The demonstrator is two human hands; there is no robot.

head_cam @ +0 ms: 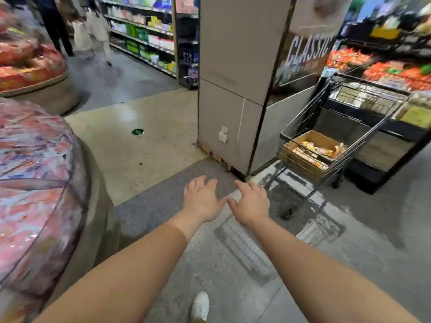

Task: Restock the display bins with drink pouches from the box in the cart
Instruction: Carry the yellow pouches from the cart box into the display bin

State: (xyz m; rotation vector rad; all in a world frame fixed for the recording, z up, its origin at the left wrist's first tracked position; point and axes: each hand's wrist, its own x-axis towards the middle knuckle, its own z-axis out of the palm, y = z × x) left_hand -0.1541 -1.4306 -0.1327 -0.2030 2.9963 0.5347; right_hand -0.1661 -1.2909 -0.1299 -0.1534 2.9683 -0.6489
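A black wire shopping cart [335, 127] stands at the right, beside a grey pillar. Inside its basket sits an open cardboard box [310, 136] with several yellow and pink drink pouches [319, 149]. A round display bin [35, 183] heaped with pink and red pouches fills the left edge. My left hand [200, 199] and my right hand [250, 203] are stretched out side by side over the floor, fingers spread, holding nothing. Both hands are well short of the cart and apart from the bin.
A grey pillar [233, 89] with a "CLASSIC" poster stands ahead. A second round bin [30, 66] of red packs is at the far left. People [98, 31] walk down the shelf aisle behind it. Produce displays [384, 71] lie behind the cart. My white shoe [200, 306] shows below.
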